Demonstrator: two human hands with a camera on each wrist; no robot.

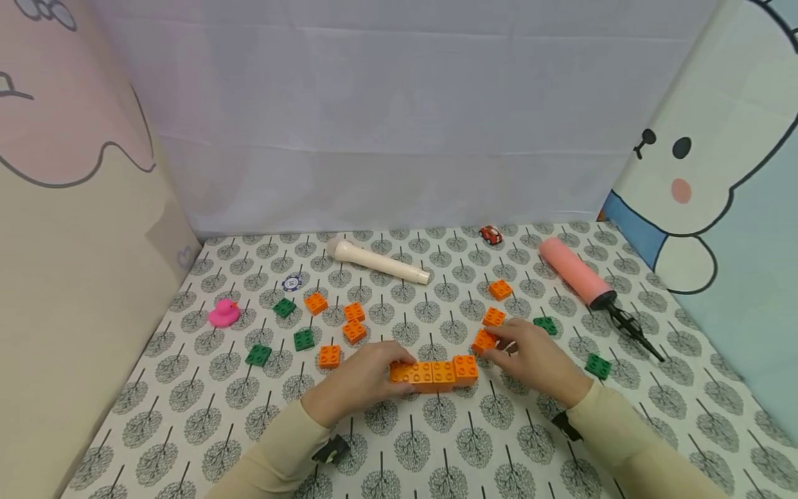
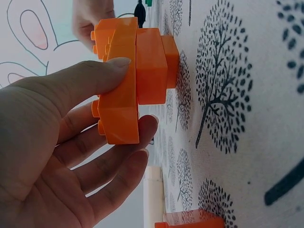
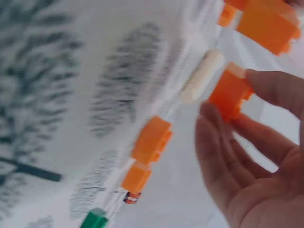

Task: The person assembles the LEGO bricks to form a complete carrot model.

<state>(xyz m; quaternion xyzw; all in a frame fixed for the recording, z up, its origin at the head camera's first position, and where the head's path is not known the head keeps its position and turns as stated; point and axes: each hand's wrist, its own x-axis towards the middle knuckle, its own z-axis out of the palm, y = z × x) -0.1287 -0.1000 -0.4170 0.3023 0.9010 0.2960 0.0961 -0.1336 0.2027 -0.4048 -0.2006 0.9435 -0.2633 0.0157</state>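
My left hand [image 1: 368, 380] grips the left end of a row of joined orange blocks [image 1: 443, 374]. In the left wrist view the thumb of the left hand [image 2: 61, 137] lies on the orange assembly [image 2: 118, 95], fingers on its far side, with more orange blocks underneath. My right hand [image 1: 535, 355] pinches a single orange block [image 1: 483, 341] just right of the row. The right wrist view shows this block [image 3: 230, 92] between thumb and fingertips of the right hand [image 3: 256, 147], apart from the assembly [image 3: 268, 23].
Loose orange blocks [image 1: 329, 356] and green blocks [image 1: 303, 339] lie left; others [image 1: 494, 317] lie near my right hand. A pink duck [image 1: 224, 313], poker chip [image 1: 291, 282], white microphone-like object [image 1: 380, 263], red car [image 1: 490, 235] and pink pump [image 1: 576, 272] stand further out.
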